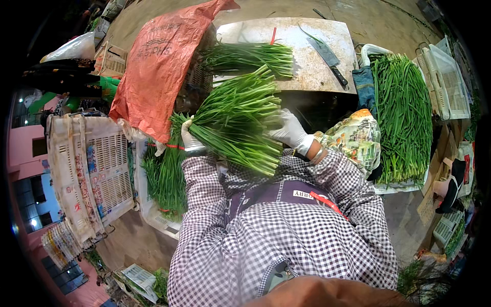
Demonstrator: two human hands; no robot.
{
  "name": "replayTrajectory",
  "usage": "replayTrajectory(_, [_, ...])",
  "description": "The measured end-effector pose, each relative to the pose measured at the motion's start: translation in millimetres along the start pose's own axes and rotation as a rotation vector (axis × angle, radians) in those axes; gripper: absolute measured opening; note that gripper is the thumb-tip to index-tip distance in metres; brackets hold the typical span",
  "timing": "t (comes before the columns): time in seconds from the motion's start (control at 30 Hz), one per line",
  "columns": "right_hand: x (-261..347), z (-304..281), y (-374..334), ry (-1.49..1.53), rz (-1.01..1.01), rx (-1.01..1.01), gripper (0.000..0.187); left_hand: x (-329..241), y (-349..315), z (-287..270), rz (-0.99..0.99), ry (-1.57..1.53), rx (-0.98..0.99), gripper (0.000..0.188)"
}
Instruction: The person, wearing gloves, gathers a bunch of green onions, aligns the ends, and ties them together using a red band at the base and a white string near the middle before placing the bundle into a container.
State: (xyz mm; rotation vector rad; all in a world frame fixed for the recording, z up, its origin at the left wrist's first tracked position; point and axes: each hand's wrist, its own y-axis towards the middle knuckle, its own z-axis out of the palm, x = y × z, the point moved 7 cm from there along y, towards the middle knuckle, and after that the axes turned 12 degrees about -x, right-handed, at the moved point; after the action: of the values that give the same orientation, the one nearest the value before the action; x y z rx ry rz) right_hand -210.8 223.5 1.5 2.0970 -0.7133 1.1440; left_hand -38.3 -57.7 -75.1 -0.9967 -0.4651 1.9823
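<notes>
While our left hand point(191, 138), in a thin white glove, holds its fingers closed round the narrow left end of a loose bundle of long green leafy stalks point(232, 115), our right hand point(292, 132), likewise white-gloved, meets the pale stalk ends at the right; whether its fingers grip them, we cannot tell. Position of bundle: raised in front of the chest, fanned toward the right, at the near side of a white, stained, flat tabletop point(314, 74).

On the tabletop we list: one second bundle of green stalks point(253, 60), laid crosswise at the left, a narrow red strip point(273, 36) at its far side; one knife with broad grey blade and black handle point(331, 62), at the right.

Left of the tabletop: one orange-red plastic bag point(166, 59), draped. Near left: one white plastic crate point(144, 212) of green stalks, beside our left forearm. Right: one white-rimmed container point(375, 48), packed with green stalks; near it, one crumpled multicoloured printed bag point(355, 138).
</notes>
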Motion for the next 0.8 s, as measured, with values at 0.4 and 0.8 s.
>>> replayTrajectory(0.4, [-28.1,14.6,-18.3,0.286,0.375,0.099,0.032,1.4,-8.7,6.8,-0.002,-0.003,0.021,0.024])
replayTrajectory(0.8, [-51.9,12.8,-31.4,0.377,0.429,0.186,0.024,1.0,8.5,-4.8,-0.037,-0.007,0.062,0.021])
